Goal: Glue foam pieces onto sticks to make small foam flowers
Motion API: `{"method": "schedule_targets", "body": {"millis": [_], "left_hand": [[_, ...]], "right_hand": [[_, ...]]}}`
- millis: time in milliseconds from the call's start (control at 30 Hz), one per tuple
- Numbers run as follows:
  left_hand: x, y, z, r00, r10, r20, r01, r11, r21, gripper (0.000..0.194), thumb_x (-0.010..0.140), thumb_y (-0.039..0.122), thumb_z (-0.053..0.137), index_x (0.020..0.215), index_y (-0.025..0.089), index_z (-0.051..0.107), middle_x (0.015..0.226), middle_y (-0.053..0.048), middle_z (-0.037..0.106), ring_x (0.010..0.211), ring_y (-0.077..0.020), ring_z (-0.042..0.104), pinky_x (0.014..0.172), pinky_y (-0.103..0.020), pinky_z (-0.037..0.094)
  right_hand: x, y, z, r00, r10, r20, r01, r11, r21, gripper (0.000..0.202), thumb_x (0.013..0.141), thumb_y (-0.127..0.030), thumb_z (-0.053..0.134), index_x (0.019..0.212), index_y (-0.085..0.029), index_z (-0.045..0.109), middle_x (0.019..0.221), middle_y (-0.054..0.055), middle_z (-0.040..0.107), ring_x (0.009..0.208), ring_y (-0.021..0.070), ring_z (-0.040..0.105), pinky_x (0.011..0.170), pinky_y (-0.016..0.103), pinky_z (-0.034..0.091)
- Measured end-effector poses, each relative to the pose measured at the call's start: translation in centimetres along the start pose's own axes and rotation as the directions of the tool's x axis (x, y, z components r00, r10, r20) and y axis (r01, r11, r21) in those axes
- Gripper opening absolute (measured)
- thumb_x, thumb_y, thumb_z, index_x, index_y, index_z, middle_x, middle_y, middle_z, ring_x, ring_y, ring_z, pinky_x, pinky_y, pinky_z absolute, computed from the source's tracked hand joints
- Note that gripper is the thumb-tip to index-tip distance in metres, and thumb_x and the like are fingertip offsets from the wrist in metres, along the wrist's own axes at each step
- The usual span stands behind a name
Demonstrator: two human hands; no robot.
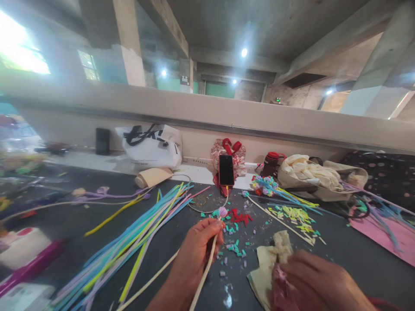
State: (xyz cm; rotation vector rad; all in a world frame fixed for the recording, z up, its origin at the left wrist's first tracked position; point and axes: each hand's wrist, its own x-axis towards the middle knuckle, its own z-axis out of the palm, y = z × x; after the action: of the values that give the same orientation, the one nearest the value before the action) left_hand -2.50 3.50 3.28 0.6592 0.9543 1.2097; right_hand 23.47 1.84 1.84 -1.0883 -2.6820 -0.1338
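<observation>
And left hand pinches cream stem, lilac bud at tip; right hand blurs at reddish cloth, grip unclear; phone beyond left hand.

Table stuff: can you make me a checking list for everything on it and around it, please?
Surface: dark tabletop, scattered with bits.
Job's things: pale stem with a pinkish-purple ball on top.
Clutter: red pieces, yellow-green pieces, long coloured strips.
Hands: left hand grips the stem near the ball; right hand blurred at a dusky-red item, grip unclear.
Cables: cable plugged into the phone.
Surroundings: low wall, white bag, red-lidded bottle.
</observation>
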Motion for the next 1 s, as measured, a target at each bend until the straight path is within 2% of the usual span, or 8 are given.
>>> {"method": "schedule_targets", "body": {"millis": [67,133,267,367,533,700,833,1000], "left_hand": [[0.1,0.0,-0.1,1.000,-0.017,-0.005,0.017,1.000,0.016,0.016,0.062,0.030,0.060,0.063,0.017,0.050,0.044,0.008,0.043,0.033,-0.0015,0.029,0.033,-0.013,0.015],[0.2,0.0,-0.2,1.000,-0.016,-0.017,0.016,0.999,0.034,0.018,0.062,0.031,0.061,0.062,0.017,0.049,0.044,0.008,0.043,0.033,-0.0016,0.030,0.033,-0.014,0.015],[0.5,-0.2,-0.4,0.999,0.013,-0.033,-0.011,0.999,0.044,0.019,0.063,0.033,0.060,0.060,0.017,0.048,0.044,0.009,0.043,0.033,-0.0023,0.032,0.034,-0.014,0.018],[0.6,-0.3,-0.5,0.999,0.011,-0.030,-0.009,0.999,0.040,0.018,0.064,0.032,0.059,0.063,0.017,0.050,0.044,0.009,0.043,0.033,-0.0019,0.031,0.034,-0.014,0.017],[0.5,-0.3,-0.5,0.999,-0.023,-0.024,0.023,1.000,0.019,0.015,0.066,0.031,0.057,0.067,0.017,0.050,0.045,0.008,0.044,0.032,-0.0011,0.029,0.033,-0.014,0.015],[0.4,-0.3,-0.5,1.000,-0.027,-0.007,0.027,0.999,0.022,0.019,0.068,0.031,0.056,0.060,0.017,0.047,0.044,0.008,0.043,0.032,-0.0014,0.030,0.033,-0.014,0.016],[0.3,-0.4,-0.5,1.000,-0.028,-0.007,0.028,0.999,0.032,0.019,0.069,0.030,0.056,0.058,0.017,0.047,0.043,0.007,0.044,0.033,-0.0019,0.031,0.033,-0.013,0.017],[0.5,-1.2,-0.2,0.999,-0.036,-0.008,0.036,0.999,0.002,0.019,0.070,0.031,0.057,0.062,0.016,0.050,0.047,0.006,0.048,0.034,-0.0015,0.034,0.033,-0.012,0.022]], "right_hand": [[3.7,-0.1,-0.5,0.996,0.077,0.043,-0.078,0.997,0.026,0.025,0.087,-0.021,0.037,0.082,-0.024,0.062,0.073,0.003,0.062,0.065,0.0128,0.059,0.057,0.020,0.043],[7.1,0.2,0.2,0.989,0.023,0.144,-0.030,0.998,0.046,0.025,0.086,-0.019,0.038,0.081,-0.023,0.063,0.074,0.003,0.062,0.068,0.0133,0.058,0.060,0.021,0.042],[11.4,1.2,2.9,0.980,-0.020,0.197,0.010,0.999,0.052,0.020,0.081,-0.015,0.045,0.083,-0.023,0.064,0.079,0.001,0.063,0.074,0.0135,0.057,0.064,0.020,0.040],[12.5,1.6,4.3,0.975,-0.032,0.222,0.022,0.999,0.048,0.021,0.079,-0.013,0.045,0.087,-0.023,0.063,0.084,0.002,0.062,0.077,0.0141,0.057,0.065,0.020,0.039],[12.9,1.9,5.2,0.967,-0.027,0.253,0.014,0.998,0.055,0.016,0.077,-0.014,0.045,0.078,-0.018,0.061,0.083,0.005,0.059,0.071,0.0159,0.056,0.059,0.022,0.037],[12.9,1.9,5.3,0.979,0.059,0.194,-0.096,0.977,0.192,0.013,0.075,-0.011,0.044,0.077,-0.016,0.056,0.077,0.005,0.056,0.068,0.0150,0.052,0.060,0.024,0.035],[12.6,1.5,4.1,0.969,0.163,0.186,-0.231,0.865,0.444,0.012,0.073,-0.011,0.043,0.073,-0.017,0.054,0.062,-0.002,0.052,0.059,0.0119,0.049,0.056,0.022,0.036],[12.1,0.5,2.1,0.932,0.216,0.293,-0.364,0.541,0.758,0.011,0.074,-0.023,0.048,0.078,-0.015,0.055,0.061,-0.003,0.054,0.054,0.0101,0.054,0.048,0.019,0.041]]}}
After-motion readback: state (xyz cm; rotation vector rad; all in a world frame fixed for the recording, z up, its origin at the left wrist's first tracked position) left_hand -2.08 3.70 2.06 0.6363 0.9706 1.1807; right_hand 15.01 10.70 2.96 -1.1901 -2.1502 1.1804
